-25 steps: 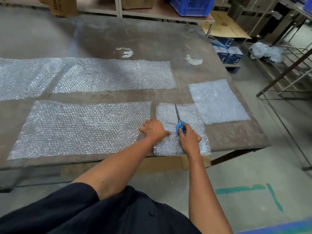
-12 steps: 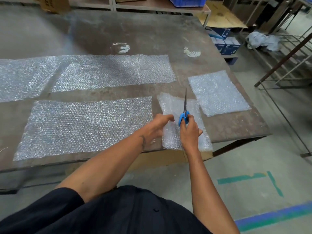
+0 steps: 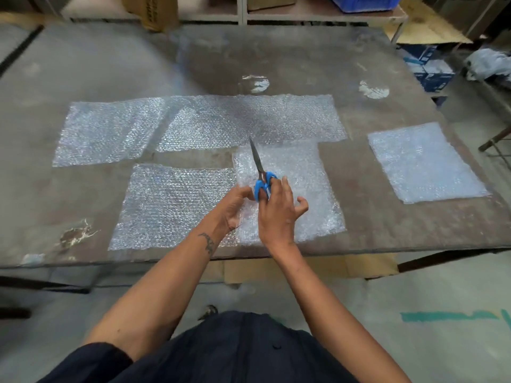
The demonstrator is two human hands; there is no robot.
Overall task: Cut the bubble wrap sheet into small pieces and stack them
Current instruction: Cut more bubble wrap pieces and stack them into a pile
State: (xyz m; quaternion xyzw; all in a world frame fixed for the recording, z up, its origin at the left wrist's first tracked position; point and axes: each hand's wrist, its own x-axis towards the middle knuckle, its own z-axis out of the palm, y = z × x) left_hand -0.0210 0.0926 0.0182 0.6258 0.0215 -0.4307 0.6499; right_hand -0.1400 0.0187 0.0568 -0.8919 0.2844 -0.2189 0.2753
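My left hand [image 3: 235, 203] grips the left edge of a small cut bubble wrap piece [image 3: 304, 178], which is raised a little off the table. It overlaps the near long strip [image 3: 171, 205] and the lower edge of the far long strip [image 3: 221, 123]. My right hand [image 3: 279, 214] holds blue-handled scissors [image 3: 262, 186] above that piece, blades together and pointing up and left. A pile of cut bubble wrap pieces [image 3: 423, 161] lies flat at the table's right side.
The worn brown table [image 3: 373, 233] has white paint marks at the back. Behind it are shelves with cardboard boxes [image 3: 150, 11] and a blue crate. To the right are stacked blue boxes [image 3: 428, 67], a metal frame and grey floor.
My left hand went from pressing flat on the small piece to gripping its left edge and lifting it. The scissors rose off the sheet and their blades now tilt left.
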